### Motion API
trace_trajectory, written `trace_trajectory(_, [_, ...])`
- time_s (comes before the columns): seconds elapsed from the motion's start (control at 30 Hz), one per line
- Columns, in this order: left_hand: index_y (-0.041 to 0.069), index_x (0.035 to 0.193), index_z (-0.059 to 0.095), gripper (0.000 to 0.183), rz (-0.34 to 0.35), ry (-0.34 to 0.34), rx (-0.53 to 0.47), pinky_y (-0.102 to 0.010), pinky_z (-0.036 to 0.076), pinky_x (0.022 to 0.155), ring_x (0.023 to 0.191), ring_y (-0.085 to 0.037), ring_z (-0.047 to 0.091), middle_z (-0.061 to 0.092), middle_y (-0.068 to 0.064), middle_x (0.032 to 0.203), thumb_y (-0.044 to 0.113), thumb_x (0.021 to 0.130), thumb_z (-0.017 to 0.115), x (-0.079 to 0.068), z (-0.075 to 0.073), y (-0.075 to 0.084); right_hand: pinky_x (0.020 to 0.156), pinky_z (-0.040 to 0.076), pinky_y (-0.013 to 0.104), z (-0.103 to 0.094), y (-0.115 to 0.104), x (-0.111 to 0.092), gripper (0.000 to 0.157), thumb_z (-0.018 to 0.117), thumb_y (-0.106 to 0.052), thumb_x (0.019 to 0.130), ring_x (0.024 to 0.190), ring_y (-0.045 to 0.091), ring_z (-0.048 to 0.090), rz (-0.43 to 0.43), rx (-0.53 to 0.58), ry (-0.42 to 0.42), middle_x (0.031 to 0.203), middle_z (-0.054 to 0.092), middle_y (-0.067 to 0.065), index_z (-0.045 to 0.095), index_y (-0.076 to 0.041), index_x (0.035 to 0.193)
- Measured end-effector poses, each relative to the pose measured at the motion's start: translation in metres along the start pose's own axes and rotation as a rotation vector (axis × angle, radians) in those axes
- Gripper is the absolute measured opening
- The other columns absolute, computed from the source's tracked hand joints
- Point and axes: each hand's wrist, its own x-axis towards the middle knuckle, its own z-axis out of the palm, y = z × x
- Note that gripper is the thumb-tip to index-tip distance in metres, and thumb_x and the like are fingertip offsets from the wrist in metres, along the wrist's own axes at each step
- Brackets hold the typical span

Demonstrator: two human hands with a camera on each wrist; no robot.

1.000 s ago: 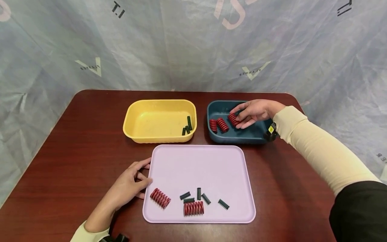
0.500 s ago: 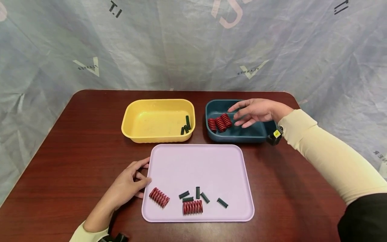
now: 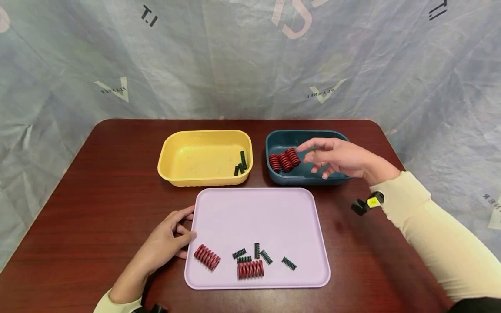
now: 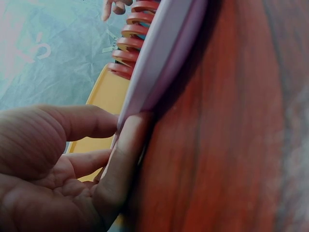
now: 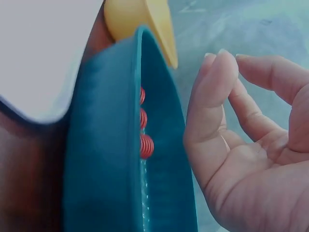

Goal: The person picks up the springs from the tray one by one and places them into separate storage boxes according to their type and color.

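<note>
My left hand (image 3: 164, 239) pinches the left rim of a lilac tray (image 3: 254, 217); in the left wrist view its thumb and a finger (image 4: 128, 142) lie at either side of the edge. On the tray's near half are two large red coil springs (image 3: 250, 269) and several small dark green springs (image 3: 288, 263). My right hand (image 3: 336, 158) hovers over the dark teal bin (image 3: 309, 179), holding nothing, its fingers loosely bent. Three red springs (image 3: 285, 161) lie side by side at that bin's left end; the right wrist view shows them (image 5: 146, 146) past the wall.
A yellow bin (image 3: 195, 179) stands left of the teal one, with three small green springs (image 3: 241, 165) in its right corner. All rest on a dark red-brown wooden table (image 3: 98, 195). A grey printed sheet (image 3: 235, 56) hangs behind the table.
The right hand has let go of a red spring, which now lies beside the other two in the teal bin. That hand has drawn back towards the near right. The left hand stays put.
</note>
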Motion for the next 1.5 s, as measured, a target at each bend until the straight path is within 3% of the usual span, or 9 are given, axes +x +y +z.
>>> trace_trajectory(0.33, [0.004,0.156,0.041,0.068,-0.012,0.006,0.003,-0.043,0.063,0.057,0.089,-0.022,0.066,0.042,-0.018,0.143,-0.003,0.094,0.069,-0.001,0.000,0.002,0.063,0.058,0.032,0.023,0.046,-0.042,0.038,0.055,-0.006,0.106,0.088,0.024,0.064,-0.069,0.096,-0.043,0.113,0.060,0.017,0.052,-0.002,0.144])
trace_trajectory(0.5, [0.003,0.156,0.040,0.068,-0.002,-0.001,-0.003,-0.044,0.063,0.057,0.089,-0.023,0.066,0.042,-0.018,0.143,-0.003,0.094,0.069,0.000,0.000,0.002,0.064,0.061,0.037,0.040,0.070,-0.062,0.037,0.059,-0.010,0.105,0.091,0.033,0.066,-0.047,0.034,0.023,0.115,0.062,0.024,0.055,-0.001,0.141])
trace_trajectory(0.7, [0.003,0.155,0.041,0.068,0.006,0.000,-0.001,-0.043,0.063,0.057,0.089,-0.022,0.066,0.042,-0.019,0.143,-0.003,0.094,0.069,-0.001,0.001,0.002,0.063,0.063,0.042,0.068,0.090,-0.079,0.043,0.064,-0.013,0.103,0.088,0.031,0.067,-0.015,0.035,0.091,0.114,0.064,0.026,0.054,0.001,0.143])
trace_trajectory(0.87, [0.003,0.156,0.040,0.068,0.000,0.001,0.002,-0.043,0.063,0.057,0.088,-0.022,0.066,0.041,-0.018,0.143,-0.002,0.094,0.069,-0.001,0.002,0.002,0.062,0.063,0.048,0.088,0.100,-0.092,0.051,0.067,-0.014,0.102,0.080,0.030,0.066,0.020,0.063,0.171,0.114,0.060,0.026,0.048,-0.004,0.149])
trace_trajectory(1.03, [0.004,0.156,0.040,0.068,-0.004,0.002,0.013,-0.043,0.063,0.057,0.088,-0.022,0.066,0.041,-0.019,0.143,-0.002,0.095,0.069,0.000,0.001,0.002,0.060,0.062,0.052,0.105,0.108,-0.099,0.063,0.068,-0.010,0.101,0.079,0.030,0.066,0.001,0.060,0.239,0.118,0.052,0.029,0.037,-0.005,0.156])
trace_trajectory(1.3, [0.006,0.156,0.040,0.067,-0.019,-0.005,0.015,-0.044,0.063,0.057,0.089,-0.023,0.065,0.041,-0.017,0.143,-0.001,0.096,0.068,0.001,0.000,0.002,0.056,0.061,0.046,0.129,0.107,-0.104,0.085,0.071,-0.005,0.097,0.079,0.027,0.067,-0.009,0.028,0.365,0.133,0.044,0.030,0.019,-0.010,0.164])
trace_trajectory(1.5, [0.004,0.156,0.039,0.067,-0.017,-0.009,0.011,-0.044,0.063,0.057,0.088,-0.022,0.065,0.041,-0.018,0.143,-0.001,0.096,0.068,0.000,0.000,0.002,0.051,0.060,0.043,0.138,0.106,-0.102,0.091,0.075,-0.003,0.093,0.076,0.023,0.065,-0.035,-0.031,0.402,0.133,0.045,0.029,0.017,-0.007,0.164])
